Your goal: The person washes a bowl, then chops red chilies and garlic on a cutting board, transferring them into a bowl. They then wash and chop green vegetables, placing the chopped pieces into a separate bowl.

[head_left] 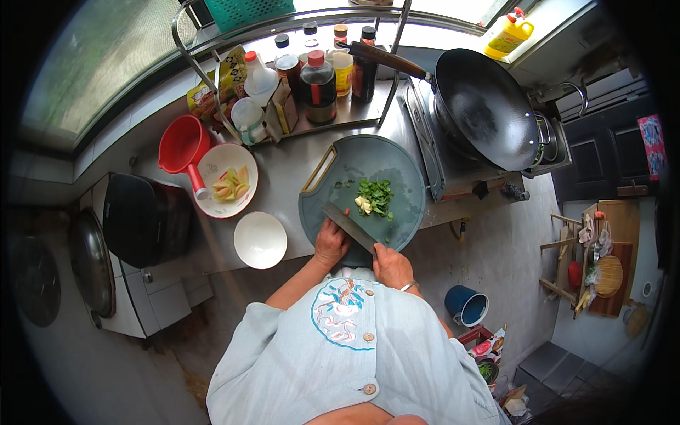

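Note:
A round grey-green cutting board [322, 219] lies on the steel counter, with a brass-coloured handle slot at its left. My right hand [393, 268] grips a cleaver [350, 229] by its handle, the blade slanting to the upper left across the board's near part. Close beside the blade, my left hand [331, 244] has its fingers curled down on the board; whatever they hold is hidden. A tiny red piece [347, 211] shows just past the blade. Beyond it sit chopped green leaves [375, 196] and a little pile of pale garlic pieces [364, 205].
To the left stand a white bowl [260, 241], a patterned plate [227, 207] with sliced pale-green pieces [231, 185], and a red ladle [183, 145]. Behind is a rack with several bottles [318, 85]. A black wok [485, 110] rests on the stove at right; a blue bucket [467, 306] stands below.

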Demonstrator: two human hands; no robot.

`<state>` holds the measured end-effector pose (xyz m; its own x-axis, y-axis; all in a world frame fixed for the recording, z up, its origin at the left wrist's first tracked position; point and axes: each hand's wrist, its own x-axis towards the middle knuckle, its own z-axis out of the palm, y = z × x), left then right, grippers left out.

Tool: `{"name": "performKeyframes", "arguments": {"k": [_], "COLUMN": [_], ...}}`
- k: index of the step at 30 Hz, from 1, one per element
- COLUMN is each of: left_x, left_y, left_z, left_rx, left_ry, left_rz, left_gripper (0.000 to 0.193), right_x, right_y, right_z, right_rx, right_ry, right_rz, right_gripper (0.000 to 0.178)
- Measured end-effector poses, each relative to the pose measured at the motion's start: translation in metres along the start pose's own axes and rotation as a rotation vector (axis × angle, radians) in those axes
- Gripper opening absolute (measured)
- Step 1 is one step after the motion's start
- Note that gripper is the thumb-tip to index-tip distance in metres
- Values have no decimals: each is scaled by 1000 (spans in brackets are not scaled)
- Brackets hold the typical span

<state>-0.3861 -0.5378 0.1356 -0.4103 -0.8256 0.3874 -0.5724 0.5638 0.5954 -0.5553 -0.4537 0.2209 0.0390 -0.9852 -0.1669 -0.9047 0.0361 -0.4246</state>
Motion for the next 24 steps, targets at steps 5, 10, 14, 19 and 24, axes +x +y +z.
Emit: {"name": "performKeyframes", "arguments": {"k": [5,10,14,19,24], "left_x": [6,4,5,6,6], "left_y": [3,1,2,3,-1], "left_z": [-4,-2,-3,-3,0], "left_rx": [7,-9,-58,-80,-77], "left_ry": [22,27,18,-15,2], "left_rz": [2,-25,-55,-50,-18], "left_gripper": [59,61,63,61,63], "right_x": [6,9,7,9,23], "right_y": [-2,-7,-11,-10,-11], "right_z": [-1,-5,-7,1,6], "right_rx": [-2,-25,-44,-58,-16], "right_ry": [-31,-81,-91,-135,-154], "right_rz": [5,35,60,97,117], "right_gripper": [30,29,27,27,25]}}
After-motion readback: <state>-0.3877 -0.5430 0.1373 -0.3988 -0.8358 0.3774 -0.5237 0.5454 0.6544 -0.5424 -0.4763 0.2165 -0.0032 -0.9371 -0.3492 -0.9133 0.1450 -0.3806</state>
